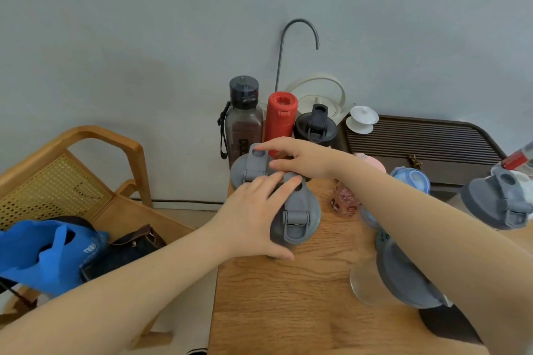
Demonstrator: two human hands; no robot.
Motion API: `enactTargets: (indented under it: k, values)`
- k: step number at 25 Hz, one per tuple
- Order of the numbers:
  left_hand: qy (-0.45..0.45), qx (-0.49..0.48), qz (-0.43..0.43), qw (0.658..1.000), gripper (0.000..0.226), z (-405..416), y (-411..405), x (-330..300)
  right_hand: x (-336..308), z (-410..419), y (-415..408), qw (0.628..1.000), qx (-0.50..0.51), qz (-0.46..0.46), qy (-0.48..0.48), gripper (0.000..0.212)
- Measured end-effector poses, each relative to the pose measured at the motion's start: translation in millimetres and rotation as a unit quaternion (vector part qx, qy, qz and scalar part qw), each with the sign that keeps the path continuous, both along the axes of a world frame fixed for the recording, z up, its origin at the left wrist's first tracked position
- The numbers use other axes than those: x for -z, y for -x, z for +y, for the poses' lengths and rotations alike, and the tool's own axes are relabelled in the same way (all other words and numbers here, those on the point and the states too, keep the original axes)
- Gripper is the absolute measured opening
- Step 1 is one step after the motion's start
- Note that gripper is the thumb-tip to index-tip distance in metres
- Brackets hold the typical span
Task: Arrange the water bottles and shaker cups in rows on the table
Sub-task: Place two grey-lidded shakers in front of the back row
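Observation:
My left hand (253,216) grips a grey-lidded shaker cup (300,219) near the left edge of the wooden table (288,297), thumb below the lid and fingers over its top. My right hand (300,158) reaches across with fingertips on the lid of a second grey shaker cup (249,171) just behind it. At the back stand a dark transparent bottle (243,118), a red bottle (281,114) and a black shaker cup (315,125). Under my right forearm lie a pink patterned bottle (344,202), a blue-lidded bottle (411,179) and another grey-lidded shaker (403,277). One more grey shaker (499,202) sits far right.
A dark slatted tea tray (418,138) with a white lidded cup (362,119) fills the back right. A white kettle (320,95) and curved metal spout (300,32) stand against the wall. Left of the table is a wooden chair (72,176) holding a blue bag (46,253).

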State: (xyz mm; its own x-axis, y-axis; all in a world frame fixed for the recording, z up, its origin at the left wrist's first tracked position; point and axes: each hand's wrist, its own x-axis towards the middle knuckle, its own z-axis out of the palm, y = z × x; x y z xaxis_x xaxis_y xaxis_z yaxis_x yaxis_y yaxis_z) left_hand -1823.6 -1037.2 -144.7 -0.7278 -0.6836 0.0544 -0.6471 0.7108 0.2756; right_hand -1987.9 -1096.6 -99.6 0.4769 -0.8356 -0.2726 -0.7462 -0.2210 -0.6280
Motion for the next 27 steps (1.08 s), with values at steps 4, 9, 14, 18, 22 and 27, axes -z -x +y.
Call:
enactTargets:
  k: [4, 9, 14, 18, 22, 27]
  values:
    - [0.038, -0.036, 0.048, 0.997, 0.108, 9, 5, 8, 3, -10, 1, 0.999, -0.032, 0.016, -0.004, 0.048]
    - [-0.027, -0.042, 0.126, 0.991, 0.103, 32, -28, 4, 18, -9, -5, 0.997, -0.057, 0.024, 0.051, 0.086]
    - [0.015, -0.141, 0.151, 0.978, 0.104, 32, -71, -7, 36, -6, -29, 0.984, -0.031, 0.11, 0.137, 0.105]
    - [-0.014, -0.18, 0.162, 0.97, 0.104, 5, -75, -5, 37, -1, -27, 0.98, 0.009, 0.135, 0.147, 0.104]
    - [-0.061, -0.206, 0.212, 0.953, 0.106, -33, -62, 0, 34, 2, 11, 0.969, 0.028, 0.176, 0.171, 0.104]
    - [-0.112, -0.172, 0.23, 0.951, 0.11, -77, -37, 16, 45, 5, 25, 0.987, 0.07, 0.065, 0.126, 0.109]
